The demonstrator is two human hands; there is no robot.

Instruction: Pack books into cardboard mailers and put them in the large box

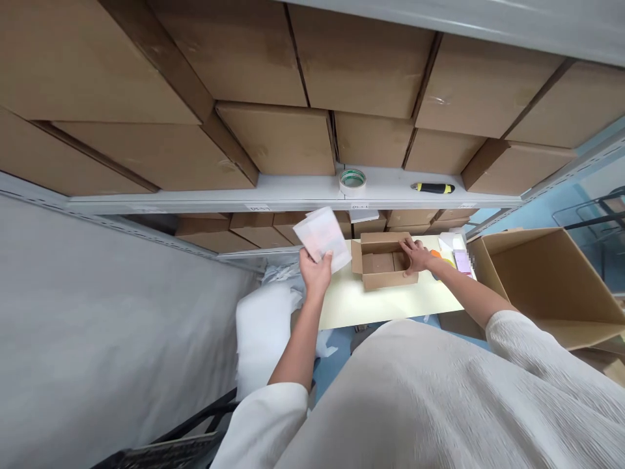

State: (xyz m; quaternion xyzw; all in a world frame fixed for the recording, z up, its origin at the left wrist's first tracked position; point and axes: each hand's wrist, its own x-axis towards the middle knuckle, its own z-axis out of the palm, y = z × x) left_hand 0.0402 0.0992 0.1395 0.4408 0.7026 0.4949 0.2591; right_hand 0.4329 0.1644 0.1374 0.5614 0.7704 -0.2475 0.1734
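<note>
My left hand (pixel 315 270) is closed on a flat white packet (pixel 322 238), holding it up just left of a small open cardboard box (pixel 383 260). That box sits on a pale yellow table (pixel 381 303). My right hand (pixel 417 255) rests on the box's right wall, fingers spread and reaching into its opening. The box looks empty inside.
A large open carton (pixel 547 280) stands to the right. A shelf (pixel 293 192) above carries a tape roll (pixel 352 182), a yellow-black utility knife (pixel 432 188) and many closed brown cartons. Coloured papers (pixel 456 257) lie at the table's right end. White packing sheets (pixel 266 326) hang at the left.
</note>
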